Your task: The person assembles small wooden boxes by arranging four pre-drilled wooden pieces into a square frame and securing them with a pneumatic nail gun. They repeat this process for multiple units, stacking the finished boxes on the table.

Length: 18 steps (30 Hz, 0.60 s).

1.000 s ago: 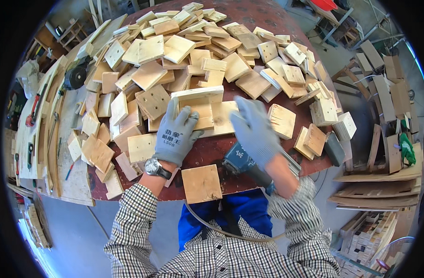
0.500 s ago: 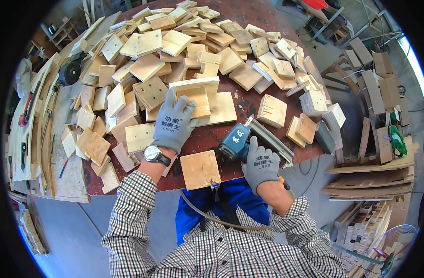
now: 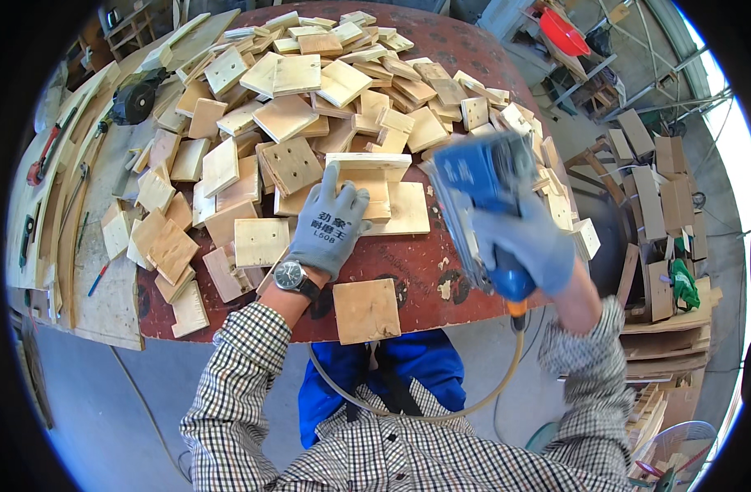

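Observation:
In a grey work glove, my left hand [image 3: 328,228] grips a small group of wooden blocks on the table. One narrow board [image 3: 374,161] stands on edge at the back, against a block beneath my fingers, and a flat block [image 3: 407,210] lies at their right. My right hand [image 3: 533,246], also gloved and blurred by motion, is wrapped round the handle of a blue air nail gun [image 3: 484,172]. The tool is raised above the table, tilted, to the right of the blocks and apart from them. A square wooden block [image 3: 366,311] lies at the near table edge.
A large heap of wooden blocks [image 3: 298,75] covers the far part of the dark red table [image 3: 392,307]. The air hose [image 3: 507,373] loops from the nail gun across my lap. Planks with hand tools and a black tape measure [image 3: 134,102] lie at the left; cardboard [image 3: 675,189] stands right.
My right hand has lifted the nail gun off the table, up and to the right, turning it. The left hand stays on the blocks; the view has shifted slightly.

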Each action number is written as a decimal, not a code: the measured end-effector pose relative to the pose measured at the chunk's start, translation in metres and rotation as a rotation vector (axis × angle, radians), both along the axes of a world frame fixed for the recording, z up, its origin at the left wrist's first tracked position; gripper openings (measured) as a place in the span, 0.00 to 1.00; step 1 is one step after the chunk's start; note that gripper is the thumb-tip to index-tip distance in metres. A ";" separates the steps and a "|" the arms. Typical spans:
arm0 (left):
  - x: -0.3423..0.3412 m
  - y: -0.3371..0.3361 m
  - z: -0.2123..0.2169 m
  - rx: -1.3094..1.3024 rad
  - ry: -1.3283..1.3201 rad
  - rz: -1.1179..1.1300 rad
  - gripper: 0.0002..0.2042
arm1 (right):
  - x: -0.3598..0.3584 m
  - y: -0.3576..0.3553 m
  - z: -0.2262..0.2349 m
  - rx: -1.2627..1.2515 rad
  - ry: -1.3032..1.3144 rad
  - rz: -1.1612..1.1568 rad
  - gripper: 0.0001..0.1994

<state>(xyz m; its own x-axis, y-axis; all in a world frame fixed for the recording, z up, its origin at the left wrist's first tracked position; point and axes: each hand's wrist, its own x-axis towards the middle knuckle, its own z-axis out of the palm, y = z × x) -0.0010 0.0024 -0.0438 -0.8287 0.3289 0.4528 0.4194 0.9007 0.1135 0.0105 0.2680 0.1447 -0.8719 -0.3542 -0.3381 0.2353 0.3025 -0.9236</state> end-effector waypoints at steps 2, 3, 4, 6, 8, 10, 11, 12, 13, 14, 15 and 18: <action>-0.002 0.001 0.002 -0.002 -0.006 0.013 0.25 | -0.037 -0.002 -0.002 -0.004 -0.054 0.076 0.12; -0.001 0.000 0.002 -0.005 -0.014 0.027 0.24 | -0.051 -0.010 -0.005 0.040 -0.093 0.097 0.14; -0.001 0.000 0.004 0.002 -0.031 0.023 0.23 | -0.061 -0.017 -0.007 0.087 -0.103 0.108 0.14; -0.003 0.001 0.009 0.017 -0.065 0.019 0.20 | -0.063 -0.029 -0.012 0.105 -0.063 0.120 0.14; -0.005 0.004 0.005 0.020 -0.036 0.015 0.19 | -0.069 -0.033 -0.019 0.129 -0.052 0.147 0.14; -0.005 0.005 0.002 0.021 0.001 0.018 0.18 | -0.077 -0.029 -0.033 0.165 -0.077 0.178 0.15; -0.004 0.005 0.001 0.023 0.000 0.028 0.18 | -0.079 -0.031 -0.037 0.180 -0.090 0.192 0.15; -0.004 0.004 0.000 0.026 -0.001 0.038 0.18 | -0.077 -0.033 -0.036 0.154 -0.073 0.204 0.17; -0.003 0.005 0.000 0.032 0.000 0.044 0.18 | -0.078 -0.033 -0.035 0.166 -0.096 0.203 0.17; -0.003 0.004 0.000 0.032 -0.001 0.043 0.18 | -0.080 -0.032 -0.034 0.179 -0.119 0.201 0.17; -0.003 0.004 -0.001 0.033 -0.001 0.040 0.18 | -0.082 -0.031 -0.034 0.193 -0.142 0.199 0.17; -0.004 0.005 0.000 0.063 -0.016 0.023 0.18 | -0.088 -0.028 -0.034 0.259 -0.149 0.243 0.18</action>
